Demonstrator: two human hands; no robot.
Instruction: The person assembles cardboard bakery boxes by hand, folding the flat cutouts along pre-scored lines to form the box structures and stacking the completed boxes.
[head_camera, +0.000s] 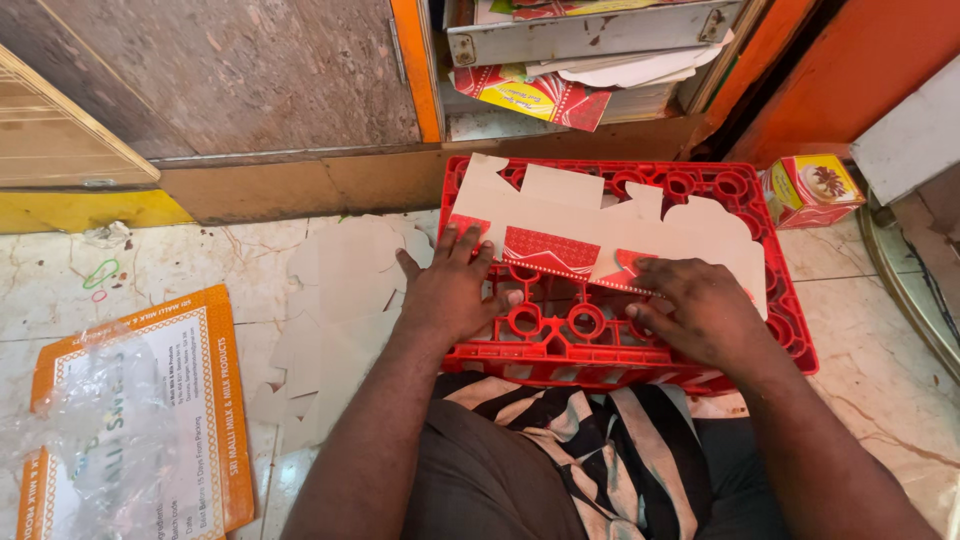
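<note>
A flat, unfolded cardboard box blank (600, 215), plain on its inner side with red printed flaps folded over, lies on an upturned red plastic crate (700, 182). My left hand (452, 288) presses down on the blank's left near edge, fingers spread over a red flap. My right hand (692, 308) pinches and presses the folded red flap at the blank's right near edge. Both hands rest on the crate's top in front of my lap.
A stack of plain flat box blanks (335, 310) lies on the marble floor to the left. An orange printed board under crumpled clear plastic (120, 410) sits at far left. A small folded yellow-red box (808, 188) stands right of the crate. Printed sheets (540, 95) fill the shelf behind.
</note>
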